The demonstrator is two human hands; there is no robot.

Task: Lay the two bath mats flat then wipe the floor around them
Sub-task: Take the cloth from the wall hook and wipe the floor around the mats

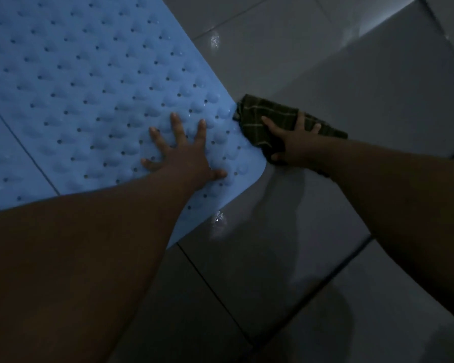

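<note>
A light blue bath mat [89, 82] with raised bumps and small holes lies flat on the tiled floor, filling the upper left. A second blue mat [3, 166] adjoins it at the far left, their edges meeting along a thin line. My left hand [184, 153] presses flat on the first mat near its right corner, fingers spread. My right hand [291, 145] grips a dark green checked cloth [268, 119] on the floor, right against the mat's right edge.
Glossy grey floor tiles [338, 82] with dark grout lines surround the mats. Wet patches glint on the floor below the mat corner [218, 218] and farther away [215, 40]. The room is dim.
</note>
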